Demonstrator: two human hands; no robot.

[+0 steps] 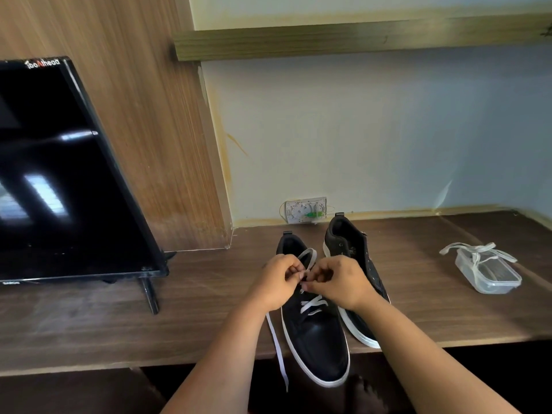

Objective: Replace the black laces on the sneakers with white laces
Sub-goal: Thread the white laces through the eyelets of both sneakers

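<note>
Two black sneakers with white soles stand side by side on the brown desk (pixel 119 330). The nearer sneaker (pixel 316 339) carries a white lace (pixel 312 304) crossed through its lower eyelets; its toe juts past the desk's front edge. My left hand (pixel 276 283) and my right hand (pixel 340 282) both pinch that lace over the upper eyelets, fingertips almost touching. One loose end of the lace hangs down over the desk's front edge on the left. The other sneaker (pixel 355 264), behind my right hand, shows bare eyelets with no lace.
A clear plastic box (pixel 490 274) with another white lace (pixel 478 252) draped over it sits at the right. A black TV (pixel 59 180) on a stand fills the left. A wall socket (pixel 306 210) sits behind the shoes, under a wooden shelf (pixel 358 40).
</note>
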